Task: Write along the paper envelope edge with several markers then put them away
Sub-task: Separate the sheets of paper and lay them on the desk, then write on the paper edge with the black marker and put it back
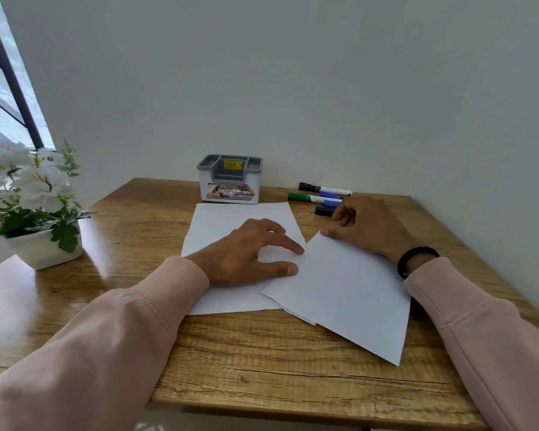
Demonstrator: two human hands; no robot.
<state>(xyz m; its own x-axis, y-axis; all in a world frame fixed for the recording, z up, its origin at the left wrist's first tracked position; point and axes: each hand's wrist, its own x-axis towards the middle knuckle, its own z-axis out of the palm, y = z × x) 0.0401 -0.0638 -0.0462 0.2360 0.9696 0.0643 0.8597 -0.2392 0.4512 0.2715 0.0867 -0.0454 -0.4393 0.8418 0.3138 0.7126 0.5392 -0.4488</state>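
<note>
A white paper sheet [224, 222] lies flat on the wooden table. My left hand [246, 253] rests on it, fingers spread, pressing it down. A second white paper [349, 293] lies tilted over its right side; my right hand [364, 225] pinches this paper's top corner. Behind my right hand lie several markers: a black-capped one [324, 188], a green one [305, 198], a blue one [329, 194] and a black cap or marker end [322, 211]. A grey and white marker holder [230, 178] stands at the table's back edge, by the wall.
A white pot of white flowers [38, 219] stands at the left of the table [262, 368]. Another sheet corner [7, 269] shows at the far left. The wall closes the back and right. A black band is on my right wrist.
</note>
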